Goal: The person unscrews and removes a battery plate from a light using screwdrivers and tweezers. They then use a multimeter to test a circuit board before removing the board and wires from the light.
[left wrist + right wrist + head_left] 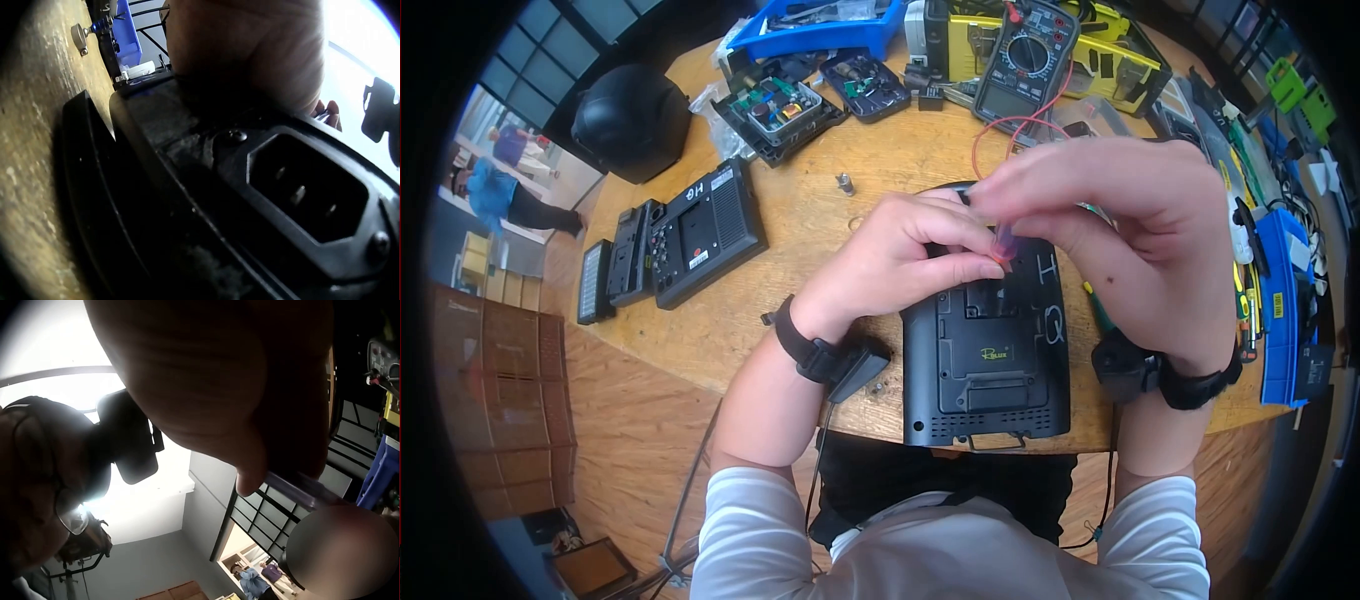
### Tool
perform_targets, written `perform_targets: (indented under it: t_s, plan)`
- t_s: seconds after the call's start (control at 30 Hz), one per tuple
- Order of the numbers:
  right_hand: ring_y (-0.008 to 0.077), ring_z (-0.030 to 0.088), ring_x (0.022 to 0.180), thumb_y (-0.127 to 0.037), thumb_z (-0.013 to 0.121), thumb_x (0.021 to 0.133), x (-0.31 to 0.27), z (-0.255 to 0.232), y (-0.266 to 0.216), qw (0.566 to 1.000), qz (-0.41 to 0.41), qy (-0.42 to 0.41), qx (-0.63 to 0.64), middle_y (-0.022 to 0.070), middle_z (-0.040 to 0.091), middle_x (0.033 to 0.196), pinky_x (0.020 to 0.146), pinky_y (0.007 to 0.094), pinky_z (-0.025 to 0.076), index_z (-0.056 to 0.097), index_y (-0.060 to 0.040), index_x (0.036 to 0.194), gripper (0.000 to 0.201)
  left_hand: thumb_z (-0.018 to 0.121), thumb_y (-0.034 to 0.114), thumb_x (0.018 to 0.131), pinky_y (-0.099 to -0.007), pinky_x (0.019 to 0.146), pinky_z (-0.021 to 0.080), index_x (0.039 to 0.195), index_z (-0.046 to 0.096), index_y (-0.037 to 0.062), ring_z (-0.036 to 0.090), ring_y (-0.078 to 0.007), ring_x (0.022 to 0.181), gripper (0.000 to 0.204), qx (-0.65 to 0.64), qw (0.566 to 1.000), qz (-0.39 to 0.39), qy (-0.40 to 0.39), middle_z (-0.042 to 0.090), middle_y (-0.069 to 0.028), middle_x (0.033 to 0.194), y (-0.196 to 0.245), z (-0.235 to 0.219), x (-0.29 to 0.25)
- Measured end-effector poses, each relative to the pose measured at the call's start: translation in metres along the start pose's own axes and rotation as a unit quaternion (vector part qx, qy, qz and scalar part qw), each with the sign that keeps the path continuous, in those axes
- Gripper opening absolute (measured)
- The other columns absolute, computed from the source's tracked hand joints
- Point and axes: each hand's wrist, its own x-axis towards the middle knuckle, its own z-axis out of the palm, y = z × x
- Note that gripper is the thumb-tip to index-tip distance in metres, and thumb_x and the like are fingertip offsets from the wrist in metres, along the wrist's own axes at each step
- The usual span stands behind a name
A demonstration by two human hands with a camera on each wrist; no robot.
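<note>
Head view: black device [940, 422] lies on the wooden table [810, 230], near edge, right in front of the person, white "H" and "Q" on its back. Both hands over its upper part. Left hand [900, 250]: thumb and index closed, pinching the lower, reddish end of a see-through tool [1003, 243]. Right hand [1145, 225]: bent at the wrist, fingertips gripping the tool's upper end. Exact tool type, can't tell. Left of them, a second black device [710, 235], also marked, and a small metal part [845, 184]. Up top: blue bin [815, 40], opened case with circuit board [775, 110], multimeter [1025, 70] with red lead [975, 150], yellow toolbox [1120, 75]. Right side, blue tray [1280, 300].

Left wrist view: dark device edge up close, three-pin power socket [306, 187] with a screw [379, 242] by its corner. Left hand fills the top; its grip is hidden from here.

Right wrist view: underside of the right hand, dark, one fingertip against the purplish see-through tool. Round blurred patch beside it, can't tell what. Person with glasses [37, 481] at left, people [253, 584] far back.
</note>
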Motion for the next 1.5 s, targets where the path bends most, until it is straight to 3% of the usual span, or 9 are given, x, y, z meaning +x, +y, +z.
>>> perform_targets:
  t_s: [0.07, 0.13, 0.37, 0.7, 0.9, 1.07, 1.2, 1.37, 1.5]
  plan:
    - [0.0191, 0.074, 0.089, 0.01, 0.077, 0.079, -0.001, 0.001, 0.002, 0.999, -0.018, -0.036, 0.012, 0.0141, 0.076, 0.098, 0.081, 0.0292, 0.059, 0.076, 0.0047, 0.1, 0.022, 0.081, 0.009, 0.087, -0.0319, 0.079, 0.054, 0.098, 0.08, 0.005, 0.069, -0.0187, 0.085, 0.012, 0.007, 1.0, -0.029, -0.005, 0.076, -0.0079, 0.091, 0.003, -0.002, 0.0]
    - [0.0184, 0.073, 0.091, 0.011, 0.077, 0.078, -0.001, 0.007, 0.0, 0.974, 0.119, 0.043, 0.19, 0.015, 0.075, 0.101, 0.08, 0.0285, 0.06, 0.076, 0.0049, 0.098, 0.021, 0.081, 0.01, 0.087, -0.0315, 0.079, 0.054, 0.098, 0.08, 0.005, 0.069, -0.0187, 0.084, 0.012, 0.014, 0.998, -0.056, -0.01, 0.075, -0.008, 0.09, 0.006, -0.002, 0.0]
    - [0.0174, 0.07, 0.089, 0.014, 0.076, 0.078, 0.0, 0.017, -0.001, 0.993, 0.075, 0.091, -0.023, 0.0126, 0.071, 0.096, 0.084, 0.0267, 0.059, 0.075, 0.0051, 0.104, 0.028, 0.081, 0.01, 0.086, -0.0313, 0.08, 0.054, 0.099, 0.081, 0.0056, 0.07, -0.0192, 0.088, 0.014, 0.031, 0.999, -0.027, 0.012, 0.075, -0.0087, 0.094, 0.0, 0.0, -0.001]
    - [0.0201, 0.071, 0.098, 0.011, 0.064, 0.089, 0.004, 0.012, 0.005, 0.962, 0.119, 0.009, 0.245, 0.0166, 0.071, 0.116, 0.089, 0.0286, 0.056, 0.07, 0.0049, 0.118, 0.03, 0.078, 0.008, 0.089, -0.0329, 0.088, 0.055, 0.102, 0.08, 0.0044, 0.071, -0.0199, 0.097, 0.013, -0.047, 0.997, -0.063, 0.002, 0.076, -0.01, 0.098, 0.003, -0.001, 0.0]
    - [0.0193, 0.071, 0.096, 0.011, 0.066, 0.088, 0.0, 0.014, 0.007, 0.996, 0.059, 0.064, -0.014, 0.0153, 0.071, 0.115, 0.083, 0.0284, 0.058, 0.072, 0.0056, 0.11, 0.023, 0.079, 0.008, 0.089, -0.0315, 0.085, 0.056, 0.101, 0.08, 0.0045, 0.071, -0.0184, 0.093, 0.013, -0.03, 0.997, -0.067, 0.009, 0.076, -0.009, 0.095, 0.003, 0.0, -0.001]
    - [0.0169, 0.07, 0.091, 0.012, 0.075, 0.082, 0.005, 0.016, -0.002, 0.968, 0.15, 0.071, 0.185, 0.0126, 0.072, 0.101, 0.08, 0.0273, 0.057, 0.074, 0.0048, 0.104, 0.023, 0.081, 0.008, 0.088, -0.031, 0.084, 0.056, 0.101, 0.08, 0.0038, 0.072, -0.0177, 0.092, 0.014, -0.041, 0.995, -0.089, 0.01, 0.076, -0.0086, 0.095, 0.002, -0.001, -0.003]
    - [0.0169, 0.07, 0.089, 0.013, 0.078, 0.078, 0.007, 0.017, -0.003, 0.961, 0.166, 0.076, 0.206, 0.0122, 0.072, 0.097, 0.08, 0.0271, 0.057, 0.075, 0.0045, 0.103, 0.026, 0.082, 0.008, 0.086, -0.0307, 0.083, 0.056, 0.1, 0.079, 0.0031, 0.072, -0.0178, 0.091, 0.015, -0.02, 0.995, -0.092, 0.018, 0.076, -0.0089, 0.096, 0.008, -0.001, -0.002]
    - [0.0184, 0.07, 0.092, 0.013, 0.078, 0.076, 0.002, 0.018, 0.001, 0.994, 0.075, 0.073, 0.028, 0.0137, 0.072, 0.102, 0.084, 0.0288, 0.057, 0.075, 0.0041, 0.102, 0.027, 0.082, 0.007, 0.086, -0.0311, 0.085, 0.056, 0.099, 0.08, 0.0033, 0.072, -0.0179, 0.092, 0.014, -0.007, 0.998, -0.055, 0.023, 0.077, -0.0095, 0.098, 0.006, -0.001, -0.001]
    - [0.0177, 0.07, 0.091, 0.011, 0.075, 0.08, 0.003, 0.013, 0.0, 0.968, 0.134, 0.027, 0.212, 0.0142, 0.071, 0.108, 0.084, 0.0286, 0.056, 0.072, 0.0033, 0.113, 0.034, 0.081, 0.007, 0.087, -0.0318, 0.088, 0.055, 0.099, 0.08, 0.0038, 0.071, -0.0179, 0.098, 0.013, -0.033, 0.998, -0.059, 0.0, 0.076, -0.0096, 0.1, 0.005, -0.002, -0.002]
